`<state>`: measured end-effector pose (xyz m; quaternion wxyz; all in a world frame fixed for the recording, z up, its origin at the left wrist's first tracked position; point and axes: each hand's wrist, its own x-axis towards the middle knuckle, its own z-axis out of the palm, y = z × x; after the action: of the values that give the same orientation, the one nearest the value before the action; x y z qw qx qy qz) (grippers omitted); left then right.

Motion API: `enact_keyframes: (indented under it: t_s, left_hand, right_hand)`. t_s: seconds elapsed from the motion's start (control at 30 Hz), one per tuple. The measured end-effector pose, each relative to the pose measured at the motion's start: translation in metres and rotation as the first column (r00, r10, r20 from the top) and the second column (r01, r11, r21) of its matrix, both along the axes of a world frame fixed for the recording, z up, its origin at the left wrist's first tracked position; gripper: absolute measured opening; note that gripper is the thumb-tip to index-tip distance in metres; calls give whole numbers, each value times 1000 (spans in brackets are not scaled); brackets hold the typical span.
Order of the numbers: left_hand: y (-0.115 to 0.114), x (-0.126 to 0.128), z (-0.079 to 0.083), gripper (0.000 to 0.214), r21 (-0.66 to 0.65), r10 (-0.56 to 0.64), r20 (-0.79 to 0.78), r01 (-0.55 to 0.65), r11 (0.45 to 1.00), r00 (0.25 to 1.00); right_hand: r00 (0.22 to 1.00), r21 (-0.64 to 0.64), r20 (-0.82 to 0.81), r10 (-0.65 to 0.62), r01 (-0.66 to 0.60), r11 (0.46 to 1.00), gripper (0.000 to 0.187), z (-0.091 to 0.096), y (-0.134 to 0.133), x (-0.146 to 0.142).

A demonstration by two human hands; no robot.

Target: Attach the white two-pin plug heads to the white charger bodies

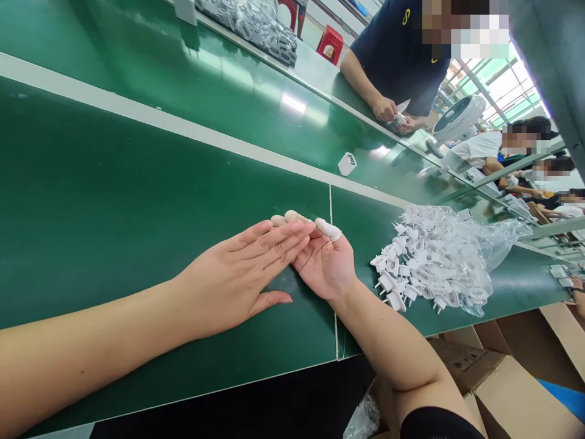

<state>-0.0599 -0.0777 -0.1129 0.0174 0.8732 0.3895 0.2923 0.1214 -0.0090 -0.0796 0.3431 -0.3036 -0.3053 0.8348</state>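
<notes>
My left hand (242, 262) lies back up with straight fingers across the fingers of my right hand (331, 265). That right hand is turned palm up, its thumb apart and its fingers partly hidden under the left ones. White finger cots (328, 230) cover the right thumb and some right fingertips. No object shows in either hand. To the right of them, a heap of white plug pieces with metal pins (395, 280) lies partly in a clear plastic bag (457, 244). Beyond the hands stands a small white plug housing (347, 163) with an open end.
The green worktop (137, 183) carries a long pale strip (183, 125). Across it, a person in a dark shirt (397, 61) handles a small white piece. A fan (459, 119) and clear-bagged parts (256, 27) stand along the far side. Cardboard boxes (521, 390) are at lower right.
</notes>
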Motion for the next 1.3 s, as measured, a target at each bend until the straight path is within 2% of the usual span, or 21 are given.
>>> enact_keyframes:
  t_s: [0.07, 0.2, 0.4, 0.7, 1.0, 1.2, 1.3]
  left_hand:
    - [-1, 1, -3, 82, 44, 59, -66, -56, 997, 996]
    - [1, 1, -4, 81, 72, 101, -82, -95, 993, 991]
    - [0, 1, -6, 86, 19, 76, -6, -76, 997, 997]
    - [-2, 2, -6, 89, 26, 100, -64, -98, 995, 993]
    - [-2, 3, -4, 101, 40, 106, -85, -103, 994, 991]
    - [-4, 5, -6, 97, 19, 105, -76, -104, 994, 991]
    - [-2, 5, -3, 89, 82, 108, -70, -102, 991, 992]
  right_hand:
    - [1000, 34, -4, 23, -23, 999, 40, -1, -1, 1]
    - [1000, 52, 1, 25, -25, 998, 41, -3, 0, 1]
    - [999, 47, 42, 21, -23, 999, 39, -4, 1, 0]
    - [1000, 55, 16, 17, -18, 998, 38, -2, 0, 0]
    - [994, -24, 86, -61, 63, 998, 30, 0, 1, -2]
    - [996, -26, 81, -48, 50, 998, 33, 0, 0, -3]
    - [994, -32, 95, -60, 63, 997, 31, 2, 1, -2]
